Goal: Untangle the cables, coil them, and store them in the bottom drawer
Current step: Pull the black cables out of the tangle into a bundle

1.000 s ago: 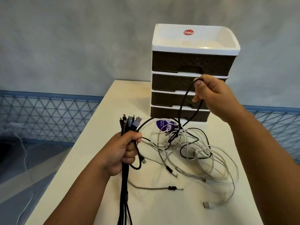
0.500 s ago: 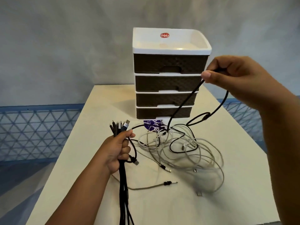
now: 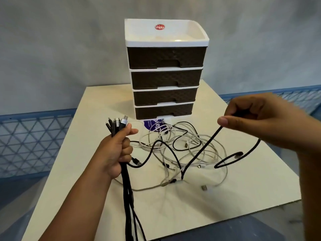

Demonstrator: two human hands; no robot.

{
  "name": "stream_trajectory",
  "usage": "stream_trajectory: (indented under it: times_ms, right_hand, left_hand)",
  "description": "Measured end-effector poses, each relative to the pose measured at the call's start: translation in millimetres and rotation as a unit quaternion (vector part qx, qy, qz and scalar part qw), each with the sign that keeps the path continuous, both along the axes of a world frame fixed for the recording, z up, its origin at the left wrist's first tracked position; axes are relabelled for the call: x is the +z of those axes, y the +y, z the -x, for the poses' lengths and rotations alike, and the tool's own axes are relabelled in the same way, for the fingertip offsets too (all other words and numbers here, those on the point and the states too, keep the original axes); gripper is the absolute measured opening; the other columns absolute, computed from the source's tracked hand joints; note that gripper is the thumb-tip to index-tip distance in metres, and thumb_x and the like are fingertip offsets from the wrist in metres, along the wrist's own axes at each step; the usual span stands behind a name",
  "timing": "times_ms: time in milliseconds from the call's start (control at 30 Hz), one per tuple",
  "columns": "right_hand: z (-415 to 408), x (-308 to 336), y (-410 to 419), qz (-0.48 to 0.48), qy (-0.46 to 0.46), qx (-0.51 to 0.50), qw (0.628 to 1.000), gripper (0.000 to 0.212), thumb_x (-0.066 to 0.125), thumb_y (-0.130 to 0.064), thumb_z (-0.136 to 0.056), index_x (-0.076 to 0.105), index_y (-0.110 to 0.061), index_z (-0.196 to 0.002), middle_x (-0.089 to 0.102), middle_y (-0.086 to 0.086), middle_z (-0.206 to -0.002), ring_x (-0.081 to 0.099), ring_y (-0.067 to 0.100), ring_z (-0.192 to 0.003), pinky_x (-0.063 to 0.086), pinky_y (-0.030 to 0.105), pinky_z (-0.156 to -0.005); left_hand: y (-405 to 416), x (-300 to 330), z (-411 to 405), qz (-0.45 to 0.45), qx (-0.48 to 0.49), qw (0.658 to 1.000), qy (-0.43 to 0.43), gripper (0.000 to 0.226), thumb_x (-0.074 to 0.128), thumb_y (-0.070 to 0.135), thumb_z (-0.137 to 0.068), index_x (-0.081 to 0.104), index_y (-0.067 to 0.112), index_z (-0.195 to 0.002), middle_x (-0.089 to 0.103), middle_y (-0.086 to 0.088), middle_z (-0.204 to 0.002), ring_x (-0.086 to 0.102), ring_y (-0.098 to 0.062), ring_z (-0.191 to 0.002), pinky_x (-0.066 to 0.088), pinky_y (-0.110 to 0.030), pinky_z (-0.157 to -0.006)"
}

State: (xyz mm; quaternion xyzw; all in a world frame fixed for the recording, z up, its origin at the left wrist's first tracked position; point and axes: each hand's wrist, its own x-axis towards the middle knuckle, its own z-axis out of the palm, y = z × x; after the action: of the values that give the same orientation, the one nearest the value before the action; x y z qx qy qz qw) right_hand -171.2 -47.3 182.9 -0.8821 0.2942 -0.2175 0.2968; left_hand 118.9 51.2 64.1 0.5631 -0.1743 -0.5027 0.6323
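While left hand (image 3: 116,150) grips sorted bundle (image 3: 127,185), right hand (image 3: 257,119), fingers pinching black cable (image 3: 201,150), has dropped lower, rightward; strand pulling free of tangle (image 3: 187,153).

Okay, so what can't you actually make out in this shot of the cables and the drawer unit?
Head view only:
- Brown drawers of the white plastic drawer unit: all shut, contents hidden.
- Black cable bundle in the left hand: lower ends cut off by the frame's bottom edge.
- Right hand: motion-blurred.
- Purple round label: print half covered by white cables.
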Motion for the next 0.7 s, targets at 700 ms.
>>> stream_trajectory:
  times_ms: [700]
  right_hand:
    - [67.8, -127.7, 100.8, -0.158, 0.257, 0.209, 0.93, 0.021, 0.048, -0.043, -0.097, 0.049, -0.024, -0.087, 0.066, 0.001, -0.083, 0.061, 0.012, -0.076, 0.049, 0.036, -0.075]
  left_hand:
    - [85.6, 65.7, 111.2, 0.158, 0.153, 0.966, -0.134, 0.027, 0.051, 0.042, -0.096, 0.061, 0.018, -0.088, 0.023, 0.012, -0.041, 0.018, -0.001, -0.035, 0.018, -0.013, -0.034]
